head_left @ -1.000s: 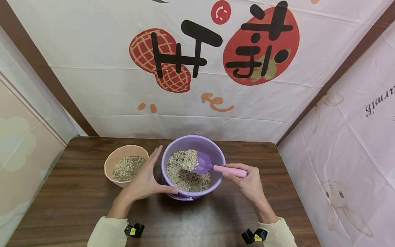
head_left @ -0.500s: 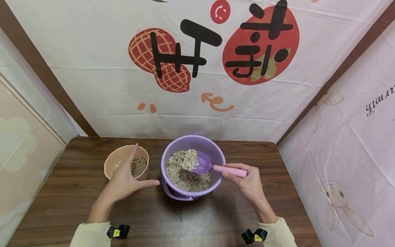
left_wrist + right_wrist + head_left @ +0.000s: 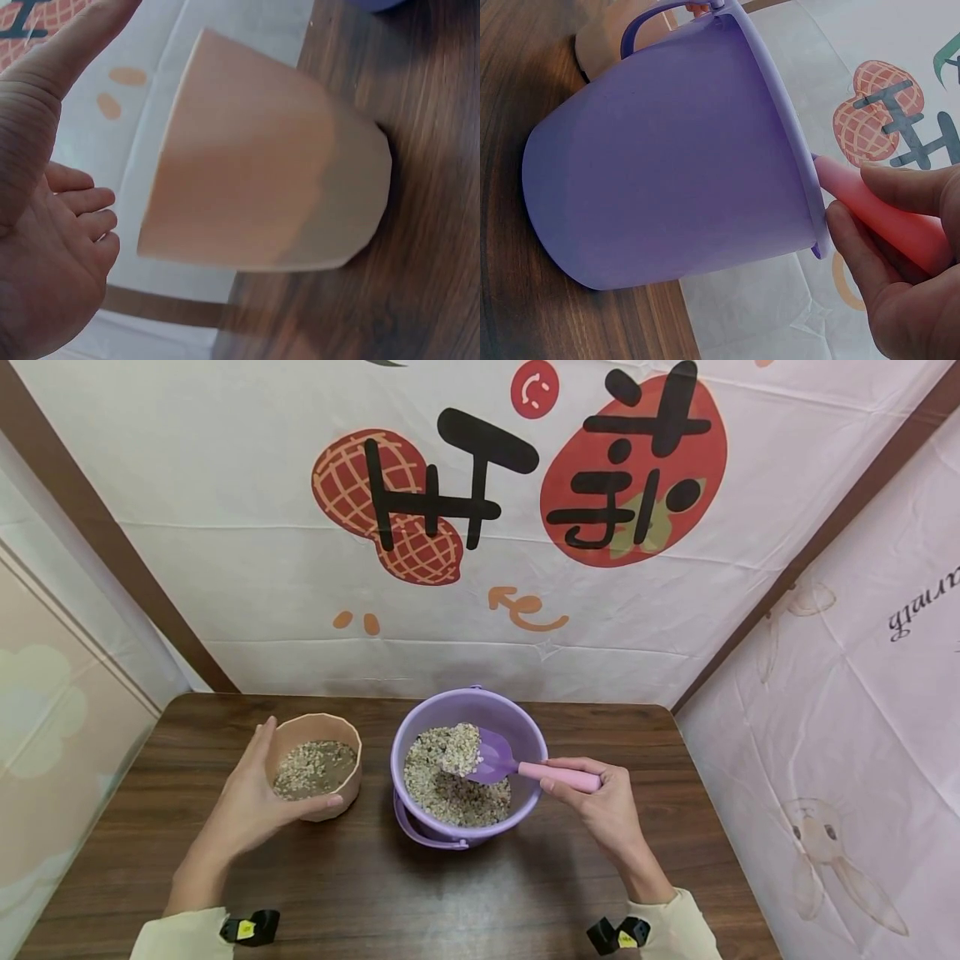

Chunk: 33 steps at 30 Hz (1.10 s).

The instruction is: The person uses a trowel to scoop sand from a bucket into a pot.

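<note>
My right hand [image 3: 600, 802] grips the pink handle [image 3: 885, 217] of a small shovel, whose purple blade [image 3: 495, 756] lies inside the purple bucket [image 3: 667, 165]. Pale gravel [image 3: 457, 814] covers the bucket's bottom, and a heap of it rests on the blade. My left hand [image 3: 243, 806] is spread at the left of a peach bowl [image 3: 262, 172], thumb in front and fingers behind. A gap shows between that hand and the bowl in the left wrist view. Inside the bowl lies some gravel [image 3: 307, 768], with part of its grey bottom showing.
Bucket and bowl stand apart on a dark wooden table [image 3: 360, 893]. The bucket's handle [image 3: 423, 835] hangs down at its front left. A printed cloth [image 3: 480, 643] rises behind the table's back edge, and more cloth flanks both sides.
My left hand has moved left from beside the bucket, passing over the bowl to its left side. My right hand and the shovel have stayed in place.
</note>
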{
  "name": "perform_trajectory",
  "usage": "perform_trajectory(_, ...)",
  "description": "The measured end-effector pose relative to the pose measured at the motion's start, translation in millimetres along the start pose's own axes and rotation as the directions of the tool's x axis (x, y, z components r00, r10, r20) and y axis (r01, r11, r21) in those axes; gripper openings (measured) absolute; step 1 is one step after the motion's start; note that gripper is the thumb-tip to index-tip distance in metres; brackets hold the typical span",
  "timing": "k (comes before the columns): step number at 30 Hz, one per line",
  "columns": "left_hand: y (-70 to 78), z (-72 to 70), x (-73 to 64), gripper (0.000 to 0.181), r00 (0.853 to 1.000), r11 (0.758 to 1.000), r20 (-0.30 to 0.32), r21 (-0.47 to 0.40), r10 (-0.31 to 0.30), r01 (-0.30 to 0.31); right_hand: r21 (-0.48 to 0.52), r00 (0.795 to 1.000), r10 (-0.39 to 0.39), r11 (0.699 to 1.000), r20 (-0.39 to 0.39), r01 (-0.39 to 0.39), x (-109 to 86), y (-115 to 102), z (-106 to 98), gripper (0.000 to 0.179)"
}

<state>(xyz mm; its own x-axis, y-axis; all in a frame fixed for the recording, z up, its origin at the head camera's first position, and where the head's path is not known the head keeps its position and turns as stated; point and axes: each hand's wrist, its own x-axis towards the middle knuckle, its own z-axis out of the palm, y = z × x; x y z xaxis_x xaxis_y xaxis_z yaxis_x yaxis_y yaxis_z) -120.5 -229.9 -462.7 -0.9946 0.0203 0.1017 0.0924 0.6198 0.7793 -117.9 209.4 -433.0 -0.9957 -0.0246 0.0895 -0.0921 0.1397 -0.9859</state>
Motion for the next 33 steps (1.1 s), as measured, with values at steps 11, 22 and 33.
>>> perform_trajectory(11,-20.5,-5.4,-1.1,0.141,0.998,0.998,-0.014,0.028,-0.063,0.064,0.001,1.000,-0.007,1.000,0.001,0.007,0.0,2,0,0.032)
perform_trajectory(22,-34.5,1.8,-2.9,0.139,0.998,0.998,-0.013,0.008,-0.061,0.061,0.006,1.000,-0.003,1.000,-0.008,0.003,-0.1,2,0,0.032)
perform_trajectory(33,-40.4,5.6,-2.7,0.135,0.997,0.998,-0.039,0.026,-0.063,0.064,0.020,1.000,-0.008,1.000,-0.008,0.009,0.0,2,1,0.033)
